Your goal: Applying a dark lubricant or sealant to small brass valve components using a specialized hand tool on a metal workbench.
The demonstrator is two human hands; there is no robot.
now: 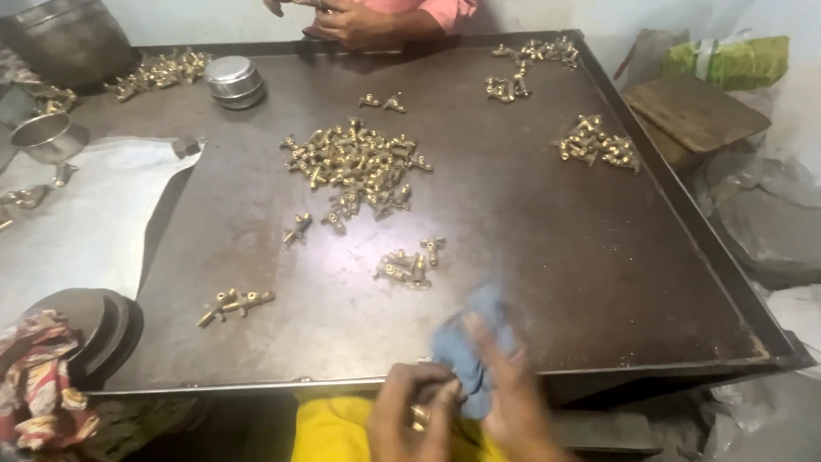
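Nearest us, our left hand point(416, 412) is curled tight round a small brass fitting point(419, 416), held just below the front edge of the metal table point(556, 282), over a yellow cloth point(333, 432). Our right hand point(513, 402) is blurred, fingers closed on a blue rag point(466, 342) that lies partly over the table edge & touches the left hand's fingers. Grip on the rag looks firm, tho the blur hides detail.

Bottom left: a patterned red cloth point(38, 376) beside a stack of dark round discs point(94, 321).

On the table, near to far: a few brass pieces front left point(233, 304), a small cluster just beyond the rag point(409, 263), then the big central heap of brass fittings point(355, 162). Right side, another pile point(597, 144); far right corner, two more small groups point(530, 60).

Left, a white sheet point(85, 222) overlaps the table edge, w/ a steel cup point(47, 137) on it. Far left: a round steel tin point(233, 81) & more brass pieces point(158, 73).

At the far edge, another person's hand point(355, 24) w/ pink sleeve point(440, 10). Right of the table, a wooden board point(693, 111) & a green sack point(727, 58).
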